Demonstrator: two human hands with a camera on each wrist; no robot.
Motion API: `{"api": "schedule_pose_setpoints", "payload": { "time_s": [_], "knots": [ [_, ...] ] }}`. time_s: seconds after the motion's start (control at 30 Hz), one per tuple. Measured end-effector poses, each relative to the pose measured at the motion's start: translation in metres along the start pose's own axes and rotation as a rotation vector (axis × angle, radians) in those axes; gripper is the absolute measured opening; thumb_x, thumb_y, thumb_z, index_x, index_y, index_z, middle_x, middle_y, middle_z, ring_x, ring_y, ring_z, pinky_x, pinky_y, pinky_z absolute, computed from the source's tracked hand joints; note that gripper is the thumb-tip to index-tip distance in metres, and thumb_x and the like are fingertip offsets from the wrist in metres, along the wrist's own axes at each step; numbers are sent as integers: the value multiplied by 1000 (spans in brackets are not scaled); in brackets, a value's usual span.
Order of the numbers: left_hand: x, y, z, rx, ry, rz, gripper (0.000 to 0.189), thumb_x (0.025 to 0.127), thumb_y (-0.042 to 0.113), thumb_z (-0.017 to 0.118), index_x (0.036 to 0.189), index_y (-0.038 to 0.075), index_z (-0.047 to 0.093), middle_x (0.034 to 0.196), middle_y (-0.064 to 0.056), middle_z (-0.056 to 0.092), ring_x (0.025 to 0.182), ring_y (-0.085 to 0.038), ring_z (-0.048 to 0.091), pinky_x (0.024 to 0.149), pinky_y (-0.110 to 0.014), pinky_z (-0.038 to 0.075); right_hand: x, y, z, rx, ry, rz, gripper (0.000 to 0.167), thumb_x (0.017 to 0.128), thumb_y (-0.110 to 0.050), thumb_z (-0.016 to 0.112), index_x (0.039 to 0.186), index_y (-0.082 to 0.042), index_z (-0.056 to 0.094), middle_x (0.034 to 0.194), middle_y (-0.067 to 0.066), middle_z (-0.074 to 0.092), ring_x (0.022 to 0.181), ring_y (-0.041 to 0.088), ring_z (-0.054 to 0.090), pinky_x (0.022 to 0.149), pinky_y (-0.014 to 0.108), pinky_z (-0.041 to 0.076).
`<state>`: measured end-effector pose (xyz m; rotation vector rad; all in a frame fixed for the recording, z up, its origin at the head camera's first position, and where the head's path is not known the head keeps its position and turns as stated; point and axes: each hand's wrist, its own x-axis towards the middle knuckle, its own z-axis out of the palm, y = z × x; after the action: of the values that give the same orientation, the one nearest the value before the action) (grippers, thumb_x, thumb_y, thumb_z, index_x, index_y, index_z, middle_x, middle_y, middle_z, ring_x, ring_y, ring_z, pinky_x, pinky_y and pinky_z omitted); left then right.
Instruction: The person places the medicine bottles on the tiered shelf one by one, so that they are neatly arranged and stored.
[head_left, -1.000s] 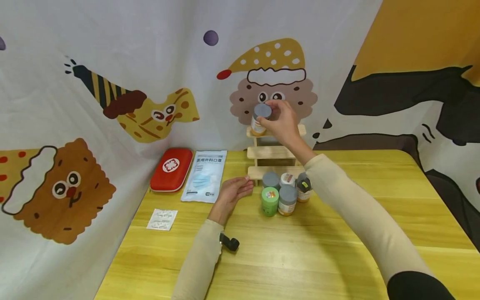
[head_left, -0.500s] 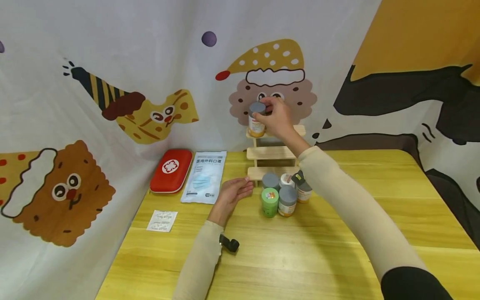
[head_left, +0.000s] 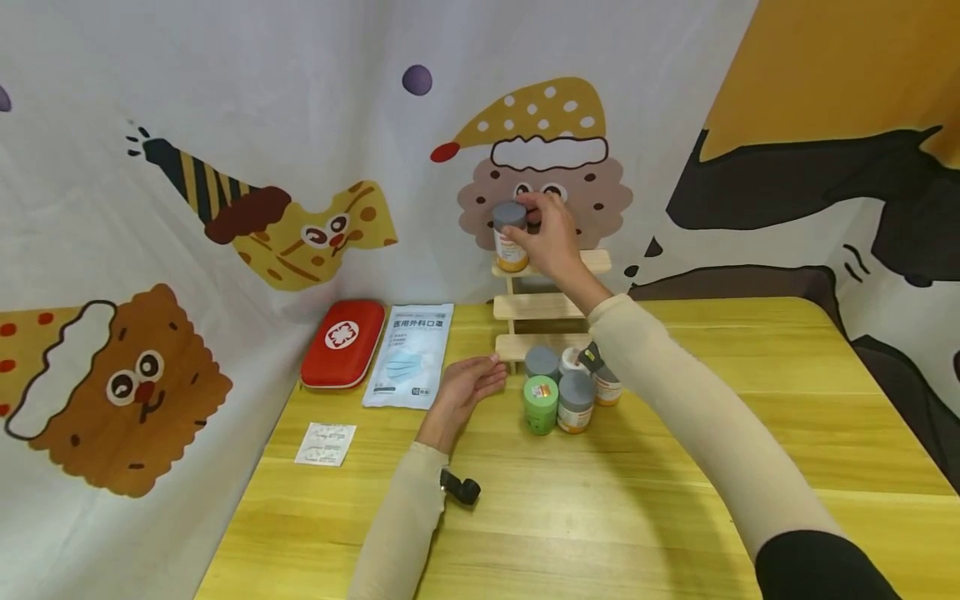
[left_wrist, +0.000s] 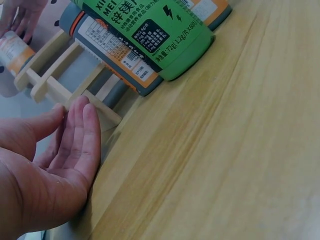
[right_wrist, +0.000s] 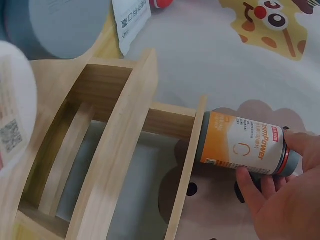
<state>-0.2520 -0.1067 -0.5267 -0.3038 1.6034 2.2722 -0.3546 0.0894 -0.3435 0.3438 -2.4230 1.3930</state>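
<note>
My right hand grips a pill bottle with a grey lid and a white-and-orange label. The bottle stands upright on the left end of the top shelf of a small wooden tiered stand; in the right wrist view the bottle's base meets the top board. Down at the lowest shelf's left end, my left hand pinches the board between thumb and fingers. Several bottles crowd before the stand: a green one, grey-lidded ones and a white-lidded one, partly covered.
Left of the stand lie a white mask packet, a red zip case and a small white sachet on the wooden table. A cartoon-printed curtain hangs close behind the stand.
My right hand has shifted slightly left with the bottle, which now stands more upright at the top shelf's left end. My left hand has stayed at the lowest shelf.
</note>
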Motion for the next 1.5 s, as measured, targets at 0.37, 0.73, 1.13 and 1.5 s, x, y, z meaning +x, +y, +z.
{"api": "schedule_pose_setpoints", "payload": {
  "time_s": [0.37,0.73,1.13,1.5],
  "knots": [
    [-3,-2,2,2,11,2,41,104,15,70,135,-10,62,106,-13,80,93,-17,80,90,-32,69,-19,2,-16,-47,55,-85,68,92,-21,85,149,-4,53,137,18,55,125,33,58,102,46,57],
    [-2,-3,-1,0,4,7,42,104,15,70,136,-11,62,104,-11,80,94,-18,80,91,-33,69,-51,13,-39,-37,-5,-130,66,93,-20,84,149,-3,53,140,20,53,132,37,54,110,55,56],
    [1,-2,-1,-10,2,5,40,104,15,70,134,-10,63,102,-11,80,93,-18,80,92,-34,68,-107,33,-51,82,-56,-132,55,95,-16,82,144,-8,58,133,17,59,123,33,61,98,54,61],
    [-2,-1,1,-6,3,15,40,105,14,68,134,-11,62,103,-12,80,95,-20,80,92,-34,68,-156,43,-65,151,-159,-9,56,97,-18,79,146,-7,54,143,15,57,126,28,60,99,38,64]
  ]
}}
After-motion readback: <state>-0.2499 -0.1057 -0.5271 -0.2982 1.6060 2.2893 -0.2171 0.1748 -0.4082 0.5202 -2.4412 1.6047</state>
